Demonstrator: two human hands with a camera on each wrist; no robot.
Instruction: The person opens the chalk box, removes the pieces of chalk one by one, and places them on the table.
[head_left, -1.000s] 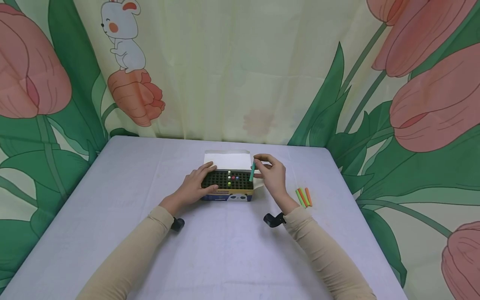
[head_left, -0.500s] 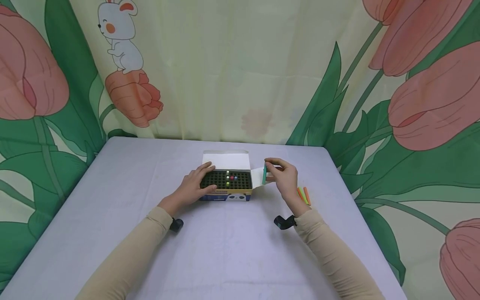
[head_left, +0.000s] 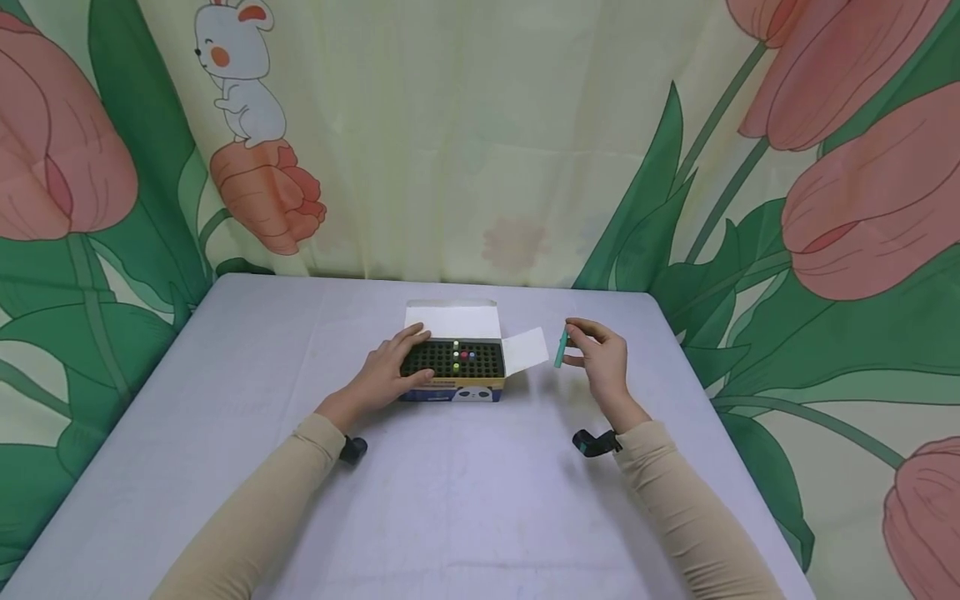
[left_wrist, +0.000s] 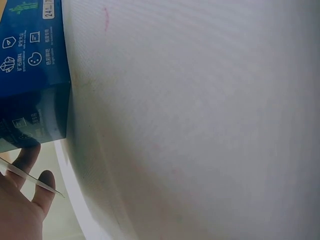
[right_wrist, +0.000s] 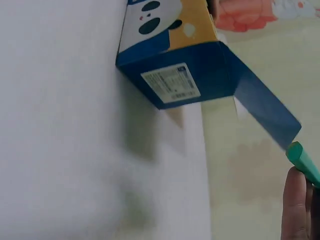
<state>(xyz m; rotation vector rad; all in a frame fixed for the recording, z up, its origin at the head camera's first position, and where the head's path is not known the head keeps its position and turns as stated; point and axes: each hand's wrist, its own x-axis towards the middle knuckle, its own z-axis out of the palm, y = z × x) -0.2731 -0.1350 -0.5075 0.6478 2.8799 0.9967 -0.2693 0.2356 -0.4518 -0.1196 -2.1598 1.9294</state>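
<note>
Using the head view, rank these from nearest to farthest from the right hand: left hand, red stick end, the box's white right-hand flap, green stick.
1. Green stick: pinched in the right hand.
2. White right-hand flap: just left of the stick.
3. Red stick end: farther left, within the box.
4. Left hand: at the box's left end.

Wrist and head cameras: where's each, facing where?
Head: worn there, facing forward and down at the box; left hand, right hand and sleeves show.
Left wrist: worn there, facing the box's blue sides; that hand partly shows.
Right wrist: worn there, facing the box's end; that hand partly shows, with a green stick.
Head and right wrist share the stick and panda picture.
</note>
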